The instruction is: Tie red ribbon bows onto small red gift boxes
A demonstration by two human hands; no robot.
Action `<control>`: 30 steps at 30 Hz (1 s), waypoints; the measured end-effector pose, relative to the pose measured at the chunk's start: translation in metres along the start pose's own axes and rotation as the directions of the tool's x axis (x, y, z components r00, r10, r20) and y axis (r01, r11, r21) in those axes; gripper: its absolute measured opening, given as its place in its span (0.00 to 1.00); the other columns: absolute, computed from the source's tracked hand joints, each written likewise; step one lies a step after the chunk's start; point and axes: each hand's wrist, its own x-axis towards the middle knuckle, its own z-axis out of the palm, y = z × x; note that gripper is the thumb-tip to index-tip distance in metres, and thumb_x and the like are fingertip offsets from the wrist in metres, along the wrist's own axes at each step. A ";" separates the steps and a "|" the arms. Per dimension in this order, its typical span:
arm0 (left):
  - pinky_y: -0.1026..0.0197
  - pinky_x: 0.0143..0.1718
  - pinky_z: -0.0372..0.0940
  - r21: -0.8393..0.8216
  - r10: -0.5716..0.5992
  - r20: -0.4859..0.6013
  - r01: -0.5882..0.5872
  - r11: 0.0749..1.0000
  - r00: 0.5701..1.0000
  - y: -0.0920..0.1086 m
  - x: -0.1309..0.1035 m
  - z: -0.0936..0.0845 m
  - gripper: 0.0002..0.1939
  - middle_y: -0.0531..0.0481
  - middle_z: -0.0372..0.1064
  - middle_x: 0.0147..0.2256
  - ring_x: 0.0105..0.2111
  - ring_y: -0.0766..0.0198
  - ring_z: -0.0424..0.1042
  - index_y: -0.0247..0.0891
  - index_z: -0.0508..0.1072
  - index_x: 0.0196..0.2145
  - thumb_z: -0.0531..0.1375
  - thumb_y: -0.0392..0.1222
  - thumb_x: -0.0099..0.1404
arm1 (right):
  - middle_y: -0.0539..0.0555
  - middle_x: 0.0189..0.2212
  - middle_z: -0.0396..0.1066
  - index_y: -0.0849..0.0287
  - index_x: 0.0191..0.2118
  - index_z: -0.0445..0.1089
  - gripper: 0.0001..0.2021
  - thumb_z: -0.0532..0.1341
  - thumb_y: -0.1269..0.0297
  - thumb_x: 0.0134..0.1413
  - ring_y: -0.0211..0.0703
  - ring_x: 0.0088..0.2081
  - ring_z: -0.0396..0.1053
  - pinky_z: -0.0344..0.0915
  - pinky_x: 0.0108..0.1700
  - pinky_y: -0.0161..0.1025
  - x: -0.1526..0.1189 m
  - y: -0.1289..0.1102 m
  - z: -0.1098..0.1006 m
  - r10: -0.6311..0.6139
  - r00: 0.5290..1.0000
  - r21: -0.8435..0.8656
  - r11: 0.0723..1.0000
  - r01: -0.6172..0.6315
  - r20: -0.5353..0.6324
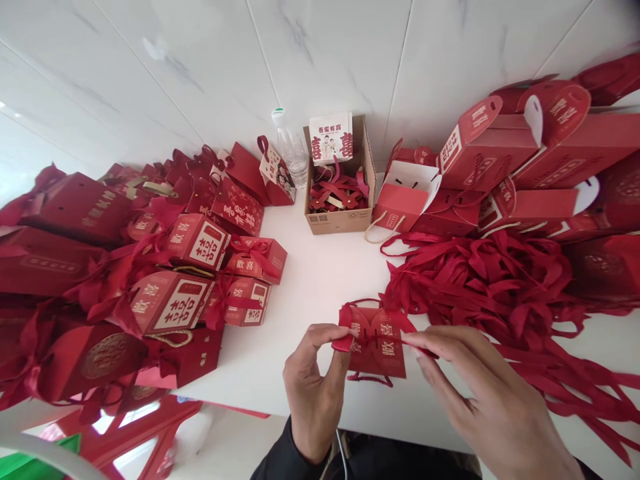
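Note:
In front of me on the white table is a small red gift box [383, 360] with pale Chinese characters and dark red cord handles. A red ribbon [403, 323] runs across its top. My left hand [320, 380] pinches a folded loop of that ribbon between thumb and fingers at the box's left side. On the right side, my right hand [480, 380] pinches the ribbon's other part, thumb below and fingers above. The ribbon is drawn together over the middle of the box; whether it is knotted there I cannot tell.
Finished-looking red boxes with bows [257, 259] crowd the left side. A heap of loose red ribbons [480, 277] lies to the right, below stacked red boxes [490, 147]. At the back stand a cardboard box [340, 223] of ribbon pieces and a clear bottle [293, 150].

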 end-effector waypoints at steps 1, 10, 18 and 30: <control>0.65 0.42 0.72 0.001 0.011 -0.015 -0.011 1.000 1.000 -0.001 0.000 0.000 0.10 0.53 0.80 0.36 0.39 0.64 0.79 0.46 0.81 0.41 0.64 0.31 0.69 | 0.54 0.43 0.74 0.53 0.54 0.71 0.09 0.57 0.66 0.74 0.43 0.43 0.78 0.73 0.49 0.39 0.000 0.003 0.001 0.037 0.999 -0.016 0.999 -0.037 -0.014; 0.60 0.48 0.66 0.147 0.096 -0.150 -0.074 0.986 0.984 -0.007 0.001 0.001 0.10 0.50 0.67 0.39 0.44 0.60 0.70 0.47 0.81 0.40 0.66 0.32 0.68 | 0.53 0.39 0.69 0.52 0.50 0.73 0.07 0.59 0.65 0.73 0.45 0.38 0.75 0.73 0.42 0.44 0.000 0.016 0.002 0.107 0.994 -0.038 0.993 -0.109 -0.032; 0.62 0.39 0.67 0.122 0.238 -0.153 -0.220 0.968 0.959 -0.007 -0.005 0.003 0.14 0.53 0.72 0.36 0.38 0.63 0.71 0.49 0.79 0.44 0.64 0.29 0.68 | 0.54 0.43 0.70 0.58 0.53 0.72 0.16 0.59 0.82 0.67 0.39 0.45 0.73 0.71 0.49 0.34 0.002 -0.009 0.000 -0.112 0.990 0.149 0.981 0.124 -0.088; 0.61 0.32 0.62 0.153 -0.312 -0.196 0.343 0.927 0.930 -0.029 -0.014 -0.016 0.21 0.51 0.70 0.31 0.30 0.63 0.68 0.41 0.73 0.32 0.53 0.55 0.78 | 0.52 0.42 0.71 0.52 0.48 0.72 0.05 0.60 0.60 0.73 0.43 0.42 0.74 0.70 0.46 0.40 -0.009 0.009 0.007 0.181 0.982 0.050 0.983 -0.179 -0.052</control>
